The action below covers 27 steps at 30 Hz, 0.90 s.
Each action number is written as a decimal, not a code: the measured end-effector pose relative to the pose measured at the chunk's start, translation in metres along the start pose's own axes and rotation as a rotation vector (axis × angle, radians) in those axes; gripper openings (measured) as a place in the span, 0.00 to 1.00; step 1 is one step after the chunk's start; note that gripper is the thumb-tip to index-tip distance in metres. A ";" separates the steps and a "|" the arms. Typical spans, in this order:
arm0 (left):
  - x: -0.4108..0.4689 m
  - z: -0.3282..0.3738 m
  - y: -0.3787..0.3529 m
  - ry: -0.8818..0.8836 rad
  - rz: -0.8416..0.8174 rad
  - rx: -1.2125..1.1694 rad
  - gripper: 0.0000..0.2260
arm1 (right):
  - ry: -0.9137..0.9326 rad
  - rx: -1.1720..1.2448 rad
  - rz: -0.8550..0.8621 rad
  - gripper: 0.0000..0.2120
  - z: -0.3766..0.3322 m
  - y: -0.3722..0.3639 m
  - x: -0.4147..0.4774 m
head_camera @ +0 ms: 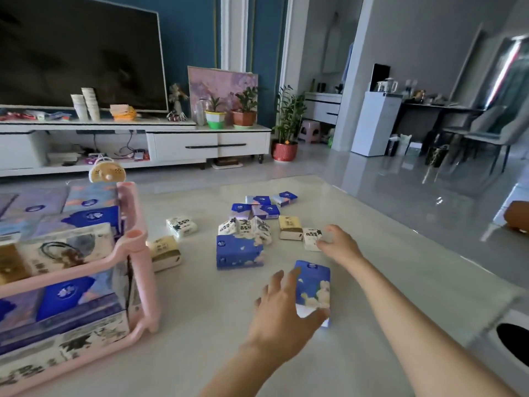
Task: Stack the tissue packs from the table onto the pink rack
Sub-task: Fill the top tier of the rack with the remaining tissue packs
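Gripped a blue tissue pack (313, 285) with the left hand (282, 308): thumb hooked across the near end, fingers laid up the left side. Could not tell whether lifted clear of the desk (200, 325) or resting on it. Had the right hand (340, 244) farther out, at a small white pack (310, 238) with black print, fingertips at its right edge and thumb raised above. Could not tell whether grasped or only touched. Had a cream pack (290, 227) just beside that white one, on its left. Found a larger blue pack (239, 252) lying flat near the middle of the desk, with three white printed packs (246, 227) leaning together right behind it. Farther back, saw a cluster of small blue packs (264, 209) near the far edge. Toward the left, saw one white pack (181, 225) lying alone and another cream pack (166, 250) close against the pink rack (134, 239). Had the rack at the left end of the desk, both visible tiers crammed with tissue packs, blue ones and white printed ones. Glimpsed a small round fan (106, 171) behind the rack, and a dark television (80, 53) above a white cabinet (183, 144) across the floor.
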<state>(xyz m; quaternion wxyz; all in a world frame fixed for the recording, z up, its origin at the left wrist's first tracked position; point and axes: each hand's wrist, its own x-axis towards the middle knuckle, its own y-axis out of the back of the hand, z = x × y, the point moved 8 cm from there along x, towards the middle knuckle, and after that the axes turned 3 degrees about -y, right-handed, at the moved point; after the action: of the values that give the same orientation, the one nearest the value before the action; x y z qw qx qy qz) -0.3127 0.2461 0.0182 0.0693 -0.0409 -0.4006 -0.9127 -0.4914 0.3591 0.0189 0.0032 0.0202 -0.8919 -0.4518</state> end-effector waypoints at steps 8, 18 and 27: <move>0.023 0.004 -0.034 -0.040 0.152 0.297 0.31 | 0.089 -0.321 0.004 0.26 -0.013 -0.035 0.033; -0.021 -0.014 0.032 -0.015 0.059 0.429 0.40 | 0.129 0.444 0.073 0.29 -0.052 0.029 -0.018; -0.129 0.043 0.310 -0.245 0.908 0.196 0.13 | 0.796 0.702 -0.260 0.14 -0.267 0.056 -0.209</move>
<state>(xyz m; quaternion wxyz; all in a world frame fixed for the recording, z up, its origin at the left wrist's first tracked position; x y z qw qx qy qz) -0.1351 0.0820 0.2551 0.4169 -0.3122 -0.4314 -0.7366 -0.2784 0.1853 0.2251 0.2778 0.2996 -0.9091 -0.0811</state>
